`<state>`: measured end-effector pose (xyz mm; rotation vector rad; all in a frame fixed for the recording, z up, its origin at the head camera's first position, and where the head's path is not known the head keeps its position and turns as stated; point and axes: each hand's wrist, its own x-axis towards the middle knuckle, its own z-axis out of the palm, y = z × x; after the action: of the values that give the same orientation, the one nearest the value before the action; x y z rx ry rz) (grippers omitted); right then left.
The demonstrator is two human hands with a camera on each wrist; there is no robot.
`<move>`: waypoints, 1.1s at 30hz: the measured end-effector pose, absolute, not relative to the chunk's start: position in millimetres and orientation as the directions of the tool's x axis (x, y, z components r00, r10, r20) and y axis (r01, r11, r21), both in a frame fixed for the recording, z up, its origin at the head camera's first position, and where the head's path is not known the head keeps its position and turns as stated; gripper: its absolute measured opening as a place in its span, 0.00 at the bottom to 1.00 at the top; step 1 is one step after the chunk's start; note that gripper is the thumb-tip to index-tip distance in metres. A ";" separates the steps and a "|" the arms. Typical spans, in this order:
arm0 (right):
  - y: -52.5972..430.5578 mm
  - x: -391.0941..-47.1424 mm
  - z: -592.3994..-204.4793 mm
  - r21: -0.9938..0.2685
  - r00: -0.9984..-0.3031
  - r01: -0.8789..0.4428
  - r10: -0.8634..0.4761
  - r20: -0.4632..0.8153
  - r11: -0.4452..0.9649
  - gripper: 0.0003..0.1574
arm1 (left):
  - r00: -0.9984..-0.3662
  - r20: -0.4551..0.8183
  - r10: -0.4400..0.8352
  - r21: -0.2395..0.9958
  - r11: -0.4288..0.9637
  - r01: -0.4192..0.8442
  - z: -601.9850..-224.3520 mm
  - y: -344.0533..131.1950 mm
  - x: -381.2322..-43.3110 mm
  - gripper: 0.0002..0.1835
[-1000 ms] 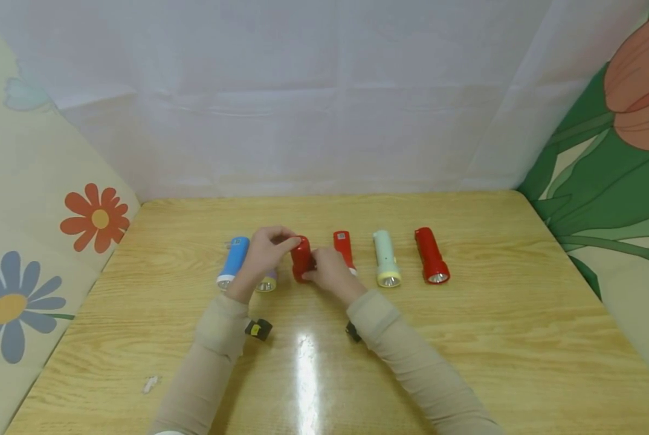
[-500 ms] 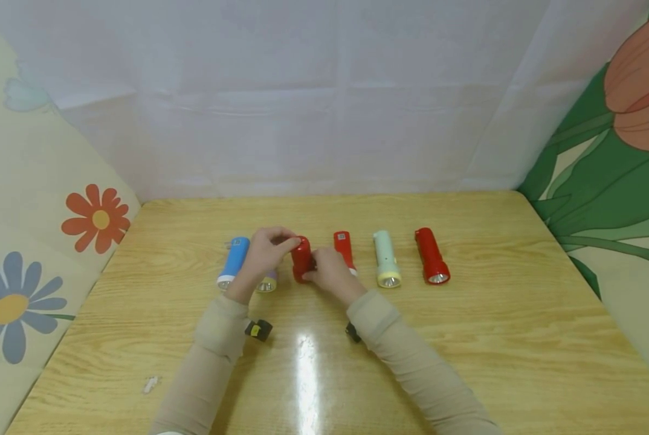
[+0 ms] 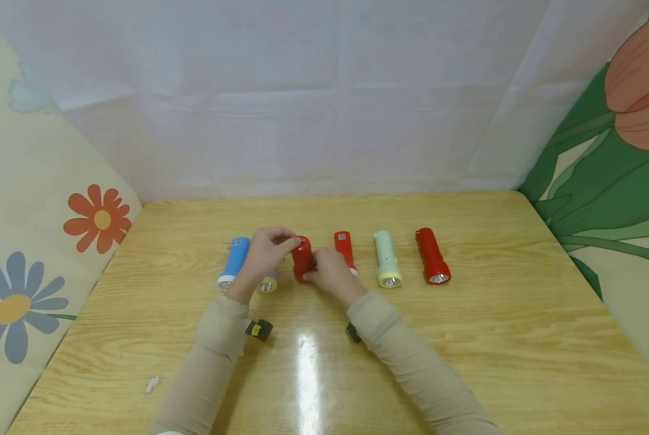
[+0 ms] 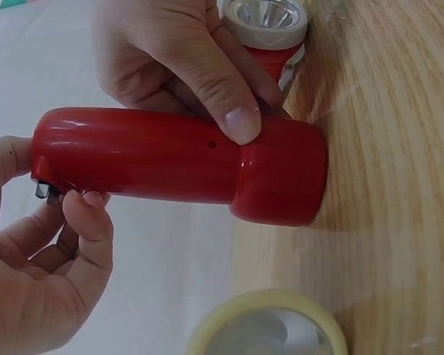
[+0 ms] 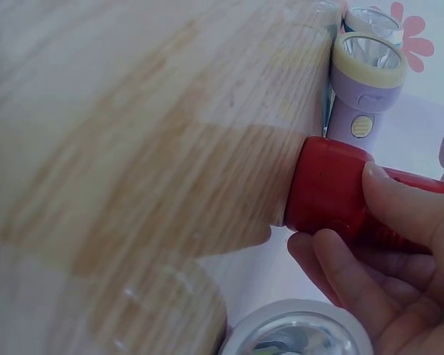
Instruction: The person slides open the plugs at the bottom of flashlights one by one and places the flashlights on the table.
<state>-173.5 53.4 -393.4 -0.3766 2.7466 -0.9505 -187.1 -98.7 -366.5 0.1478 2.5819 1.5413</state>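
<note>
A red flashlight (image 3: 303, 258) stands upright, lens end down against the table, between the two hands. My left hand (image 3: 263, 257) is at its upper tail end; in the left wrist view its thumb and curled fingers pinch there, around short metal plug prongs (image 4: 46, 192). Lower down, my right hand (image 3: 332, 275) grips the body, its thumb pressed near the wider head, as the right wrist view also shows. Beside the left hand lies a purple flashlight (image 5: 366, 89) with a cream rim, partly hidden by that hand in the head view. A red flashlight with a white rim (image 3: 343, 244) lies behind the right hand.
A blue flashlight (image 3: 235, 257) lies at the row's left end. To the right lie a mint flashlight (image 3: 385, 257) and another red flashlight (image 3: 432, 257). The wooden table (image 3: 493, 338) meets a white cloth backdrop (image 3: 324, 121); flower-printed panels flank both sides.
Both hands keep their hold on the upright red flashlight; nothing on the table has moved. Only the camera view has shifted very slightly.
</note>
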 end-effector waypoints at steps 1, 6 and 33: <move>53.3 -173.4 -393.4 -0.627 -0.945 -0.171 -0.306 -0.113 0.760 0.15 | -0.986 -0.066 0.151 0.882 0.472 0.013 -366.3 -98.5 -186.8 0.10; 54.0 -173.3 -393.3 -0.629 -0.944 -0.181 -0.312 -0.104 0.756 0.14 | -0.986 -0.066 0.151 0.882 0.472 0.013 -365.7 -97.7 -186.7 0.10; 54.4 -174.6 -396.5 -0.624 -0.943 -0.195 -0.320 -0.094 0.756 0.14 | -0.956 0.176 0.236 0.781 0.557 0.281 -364.1 -96.5 -185.4 0.10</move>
<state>-174.6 54.4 -396.5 -0.4091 2.7587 -0.9484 -185.4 -96.5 -364.1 0.4686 2.8166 1.4270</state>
